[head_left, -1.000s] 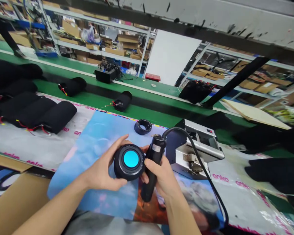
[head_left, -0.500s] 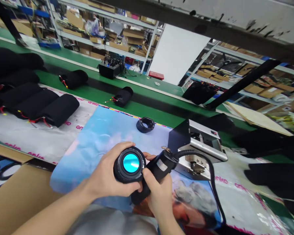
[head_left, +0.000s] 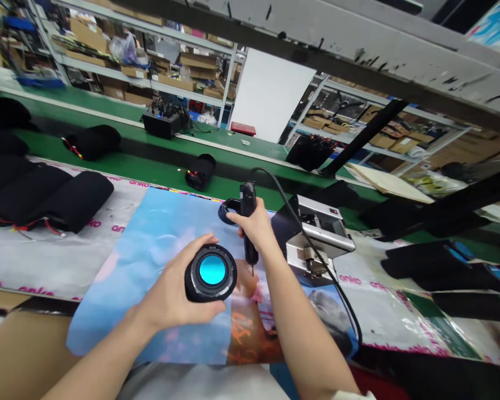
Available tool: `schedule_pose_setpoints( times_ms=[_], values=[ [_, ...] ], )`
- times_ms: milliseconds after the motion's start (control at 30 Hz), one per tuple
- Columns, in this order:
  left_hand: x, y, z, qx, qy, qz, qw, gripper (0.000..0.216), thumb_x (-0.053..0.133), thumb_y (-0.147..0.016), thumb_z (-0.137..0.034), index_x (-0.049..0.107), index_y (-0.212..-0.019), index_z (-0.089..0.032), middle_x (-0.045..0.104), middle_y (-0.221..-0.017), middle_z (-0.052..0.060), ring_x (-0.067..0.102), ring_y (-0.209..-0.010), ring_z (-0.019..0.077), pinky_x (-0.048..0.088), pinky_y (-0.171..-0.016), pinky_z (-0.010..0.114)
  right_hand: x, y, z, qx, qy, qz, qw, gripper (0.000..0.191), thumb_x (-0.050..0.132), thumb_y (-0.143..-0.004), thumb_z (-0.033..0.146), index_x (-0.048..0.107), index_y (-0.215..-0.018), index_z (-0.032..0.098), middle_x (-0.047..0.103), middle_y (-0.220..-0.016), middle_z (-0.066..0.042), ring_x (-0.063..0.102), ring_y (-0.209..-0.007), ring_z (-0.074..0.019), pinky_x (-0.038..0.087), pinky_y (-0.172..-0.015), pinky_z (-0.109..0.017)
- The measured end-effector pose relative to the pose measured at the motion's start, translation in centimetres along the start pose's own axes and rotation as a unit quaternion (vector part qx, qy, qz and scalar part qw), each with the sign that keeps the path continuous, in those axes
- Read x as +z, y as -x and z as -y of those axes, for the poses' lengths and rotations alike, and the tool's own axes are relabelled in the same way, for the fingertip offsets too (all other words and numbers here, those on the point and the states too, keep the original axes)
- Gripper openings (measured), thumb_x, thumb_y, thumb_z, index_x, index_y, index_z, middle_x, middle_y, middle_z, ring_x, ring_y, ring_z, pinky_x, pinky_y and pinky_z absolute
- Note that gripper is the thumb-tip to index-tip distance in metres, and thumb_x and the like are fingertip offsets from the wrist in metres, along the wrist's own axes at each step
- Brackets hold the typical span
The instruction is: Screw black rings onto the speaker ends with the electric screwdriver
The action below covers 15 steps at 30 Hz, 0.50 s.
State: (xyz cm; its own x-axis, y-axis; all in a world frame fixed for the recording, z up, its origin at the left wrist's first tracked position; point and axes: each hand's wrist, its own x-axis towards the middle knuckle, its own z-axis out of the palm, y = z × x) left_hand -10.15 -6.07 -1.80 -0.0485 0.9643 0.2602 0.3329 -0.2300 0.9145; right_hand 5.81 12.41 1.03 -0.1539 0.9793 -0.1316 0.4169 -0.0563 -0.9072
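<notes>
My left hand (head_left: 173, 289) is wrapped round a black cylinder (head_left: 194, 280), whose round end with a shiny cyan disc faces up. My right hand (head_left: 256, 225) grips a black corded electric screwdriver (head_left: 249, 203); its thin bit points down over the printed mat. Beyond the left hand's cylinder lies a black ring (head_left: 223, 211) on the mat's far edge. The thumb or a finger of my right hand reaches to that ring; whether it grips it, I cannot tell. Part of the ring is hidden behind the screwdriver and hand.
A silver and black machine (head_left: 316, 228) stands right of my right hand, with the screwdriver cable (head_left: 302, 222) crossing in front of it. Several black sleeves with wires (head_left: 83, 197) lie at the left. More black cylinders (head_left: 429, 258) lie at the right. A green belt (head_left: 158, 161) runs behind.
My right hand has moved away from the cylinder and forward to the ring. The screwdriver has swung upright, bit down. The left hand still holds the cylinder, and the view has shifted.
</notes>
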Motion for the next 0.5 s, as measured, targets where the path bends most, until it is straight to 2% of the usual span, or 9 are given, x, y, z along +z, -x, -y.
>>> schedule_pose_setpoints(
  times_ms=[100, 233, 300, 367, 500],
  values=[
    [0.1, 0.1, -0.3, -0.033, 0.027, 0.005, 0.999, 0.108, 0.094, -0.067, -0.037, 0.044, -0.162, -0.023, 0.062, -0.161, 0.018, 0.063, -0.146, 0.0428, 0.051, -0.125, 0.058, 1.0, -1.7, 0.5, 0.004, 0.099, 0.011, 0.995, 0.063, 0.075, -0.101, 0.032, 0.046, -0.156, 0.018, 0.057, -0.139, -0.014, 0.066, -0.101, -0.0156, 0.065, -0.078, -0.026],
    [0.4, 0.0, -0.6, -0.049, 0.043, -0.002, 0.998, 0.106, 0.094, -0.066, -0.035, 0.045, -0.159, -0.02, 0.062, -0.159, 0.02, 0.061, -0.148, 0.0445, 0.052, -0.124, 0.059, 1.1, -1.7, 1.5, -0.011, 0.199, 0.016, 0.98, 0.071, 0.076, -0.1, 0.032, 0.042, -0.161, 0.02, 0.046, -0.156, -0.017, 0.062, -0.126, -0.0261, 0.065, -0.1, -0.042],
    [0.6, 0.0, -0.6, -0.052, 0.045, -0.004, 0.998, 0.105, 0.093, -0.065, -0.035, 0.046, -0.158, -0.02, 0.062, -0.159, 0.021, 0.061, -0.148, 0.045, 0.051, -0.124, 0.06, 0.8, -1.1, 1.9, -0.031, 0.235, 0.011, 0.972, 0.07, 0.077, -0.099, 0.033, 0.044, -0.16, 0.019, 0.047, -0.156, -0.016, 0.06, -0.131, -0.0279, 0.062, -0.107, -0.046],
    [0.7, -0.1, -0.6, -0.051, 0.046, -0.006, 0.998, 0.104, 0.093, -0.065, -0.036, 0.046, -0.156, -0.02, 0.062, -0.158, 0.021, 0.061, -0.147, 0.045, 0.052, -0.124, 0.061, 0.7, -0.6, 2.2, -0.045, 0.259, 0.027, 0.965, 0.063, 0.076, -0.1, 0.034, 0.049, -0.154, 0.017, 0.054, -0.148, -0.015, 0.062, -0.126, -0.0256, 0.062, -0.105, -0.044],
    [0.7, -0.3, -0.6, -0.045, 0.051, -0.001, 0.998, 0.1, 0.094, -0.065, -0.035, 0.048, -0.153, -0.02, 0.064, -0.155, 0.019, 0.063, -0.146, 0.0442, 0.055, -0.122, 0.059, 1.0, -0.4, 2.8, -0.037, 0.285, 0.134, 0.948, 0.052, 0.072, -0.103, 0.038, 0.055, -0.146, 0.014, 0.066, -0.119, -0.009, 0.068, -0.096, -0.0151, 0.065, -0.083, -0.03]
  ],
)
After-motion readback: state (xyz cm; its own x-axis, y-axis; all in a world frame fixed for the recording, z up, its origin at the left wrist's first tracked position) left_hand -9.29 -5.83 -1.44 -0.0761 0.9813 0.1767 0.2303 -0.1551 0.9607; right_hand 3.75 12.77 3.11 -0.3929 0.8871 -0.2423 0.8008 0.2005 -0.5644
